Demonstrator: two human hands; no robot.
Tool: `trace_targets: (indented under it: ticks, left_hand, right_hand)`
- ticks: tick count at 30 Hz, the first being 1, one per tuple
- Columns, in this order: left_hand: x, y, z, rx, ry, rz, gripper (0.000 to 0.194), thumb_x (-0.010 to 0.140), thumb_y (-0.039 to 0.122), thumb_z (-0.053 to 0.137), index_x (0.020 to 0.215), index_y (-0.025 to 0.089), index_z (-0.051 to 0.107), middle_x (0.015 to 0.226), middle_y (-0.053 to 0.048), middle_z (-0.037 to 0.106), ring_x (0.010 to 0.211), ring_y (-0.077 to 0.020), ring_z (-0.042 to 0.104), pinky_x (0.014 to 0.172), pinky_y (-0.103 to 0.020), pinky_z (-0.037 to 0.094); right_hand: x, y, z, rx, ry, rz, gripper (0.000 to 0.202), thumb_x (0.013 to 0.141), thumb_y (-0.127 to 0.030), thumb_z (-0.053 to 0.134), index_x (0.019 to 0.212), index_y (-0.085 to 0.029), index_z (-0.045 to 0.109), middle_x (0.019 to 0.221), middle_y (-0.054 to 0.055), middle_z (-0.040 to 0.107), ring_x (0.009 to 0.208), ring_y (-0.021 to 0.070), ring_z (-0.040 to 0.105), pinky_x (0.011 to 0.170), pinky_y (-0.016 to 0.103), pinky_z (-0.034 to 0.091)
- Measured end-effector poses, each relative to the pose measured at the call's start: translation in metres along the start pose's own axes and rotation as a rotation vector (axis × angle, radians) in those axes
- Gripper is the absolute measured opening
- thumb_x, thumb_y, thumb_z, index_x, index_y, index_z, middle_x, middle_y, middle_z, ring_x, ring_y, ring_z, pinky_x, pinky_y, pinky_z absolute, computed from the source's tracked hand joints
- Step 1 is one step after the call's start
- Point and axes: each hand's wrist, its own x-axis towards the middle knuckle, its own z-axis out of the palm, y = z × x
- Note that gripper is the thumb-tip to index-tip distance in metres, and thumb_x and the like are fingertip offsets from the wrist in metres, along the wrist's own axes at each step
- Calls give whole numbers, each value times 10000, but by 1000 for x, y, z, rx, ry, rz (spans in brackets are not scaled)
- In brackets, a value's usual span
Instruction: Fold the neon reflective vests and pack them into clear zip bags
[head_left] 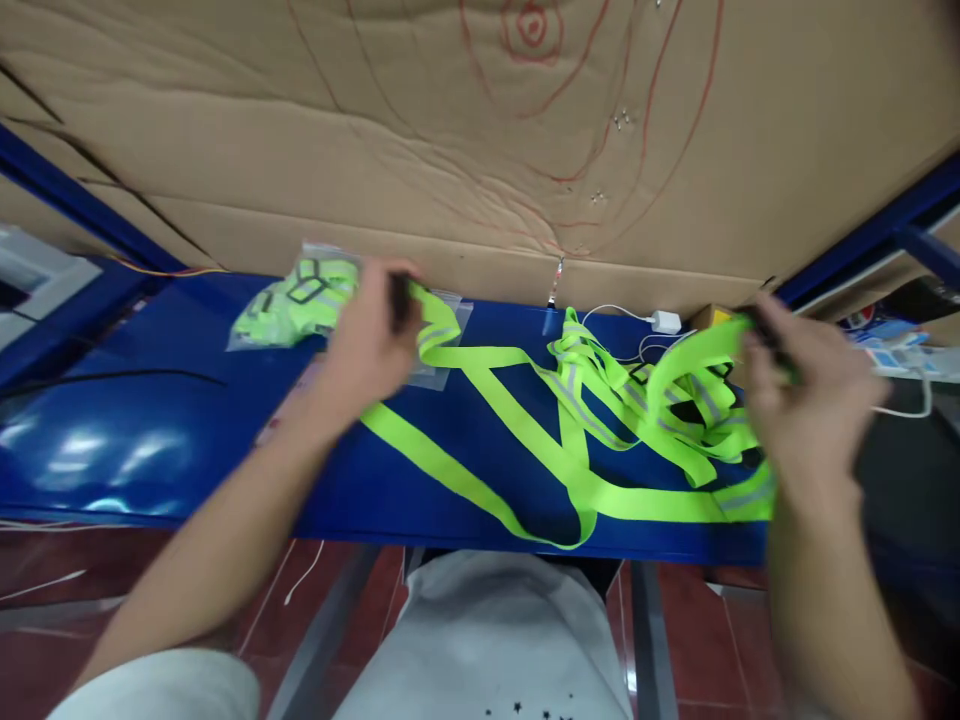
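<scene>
Neon yellow-green straps with grey reflective stripes spread across the blue table. My left hand, left of centre, is closed around a black buckle on a strap end. On the right, my right hand grips another black piece joined to a raised strap. Between the hands lies a tangled heap of straps. Beyond my left hand sits a clear plastic bag with folded neon straps inside. A flat clear bag lies partly under the strap.
Upright cardboard with red curved lines stands behind the blue table. A white charger with cable is at the back. Blue frame posts flank both sides; a black cable lies left.
</scene>
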Motion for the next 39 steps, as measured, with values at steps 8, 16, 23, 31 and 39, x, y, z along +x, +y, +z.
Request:
trace_targets:
  ticks: [8, 16, 23, 31, 39]
  left_hand:
    - [-67, 37, 98, 2, -497, 18, 488, 855, 168, 630, 1309, 164, 449, 1310, -174, 563, 1207, -327, 609, 1001, -494, 548]
    - [-74, 31, 97, -204, -440, -81, 368, 934, 280, 632, 1256, 188, 477, 1252, -125, 507, 1178, -264, 569, 1068, -471, 502]
    - [-77, 34, 97, -295, -475, -179, 386, 912, 241, 643, 1248, 187, 461, 1261, -120, 467, 1165, -246, 547, 1048, -458, 507]
    - [-78, 39, 96, -341, -450, -261, 361, 933, 298, 630, 1235, 180, 471, 1240, -110, 454, 1107, -228, 547, 1041, -458, 505]
    - [-81, 44, 94, -291, -393, -173, 497, 924, 236, 631, 1367, 191, 410, 1348, -131, 394, 1271, -256, 522, 1154, -460, 457]
  right_hand:
    - [-53, -77, 105, 66, -239, -447, 711, 838, -25, 555, 1483, -321, 607, 1280, 118, 590, 1107, 267, 603, 843, 372, 573]
    - [-69, -70, 102, 109, -100, -390, 646, 830, -41, 552, 1415, -291, 660, 1260, 113, 522, 1129, 269, 593, 807, 370, 576]
    - [-73, -77, 105, 116, -100, -435, 618, 856, -70, 573, 1413, -323, 664, 1211, 91, 525, 1005, 207, 611, 712, 304, 554]
    - [-73, -75, 104, 93, -75, -422, 654, 853, -82, 586, 1455, -334, 621, 1214, 88, 515, 995, 207, 590, 757, 327, 564]
    - [-72, -73, 105, 46, -74, -420, 568, 858, -95, 582, 1385, -289, 671, 1211, 91, 534, 1031, 218, 599, 725, 318, 550]
